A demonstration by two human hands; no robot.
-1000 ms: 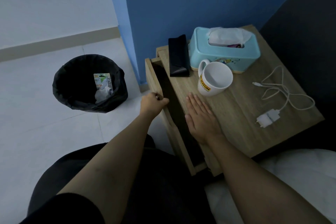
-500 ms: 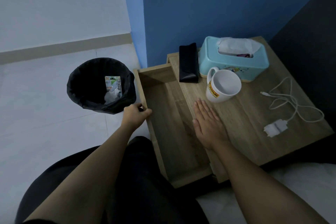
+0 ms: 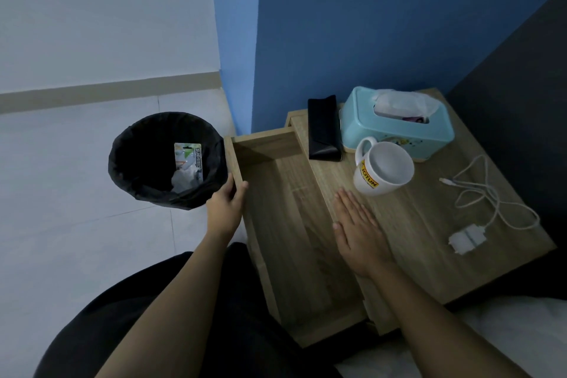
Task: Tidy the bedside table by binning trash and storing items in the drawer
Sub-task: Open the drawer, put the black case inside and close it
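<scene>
The wooden bedside table [image 3: 414,224] has its drawer [image 3: 294,239] pulled far out to the left, and the drawer is bare inside. My left hand [image 3: 225,209] grips the drawer's front panel. My right hand [image 3: 357,232] lies flat, palm down, on the tabletop just below a white mug [image 3: 382,172]. Behind the mug stand a black case [image 3: 323,129] and a turquoise tissue box [image 3: 397,123]. A white charger with its coiled cable [image 3: 478,212] rests at the table's right side.
A bin lined with a black bag [image 3: 165,159] sits on the tiled floor left of the drawer, with a packet and crumpled paper inside. A blue wall rises behind the table. White bedding [image 3: 506,334] lies at the lower right, and my dark-clothed lap is below.
My left hand has pulled the drawer from nearly shut to wide out. My right hand has stayed flat on the tabletop.
</scene>
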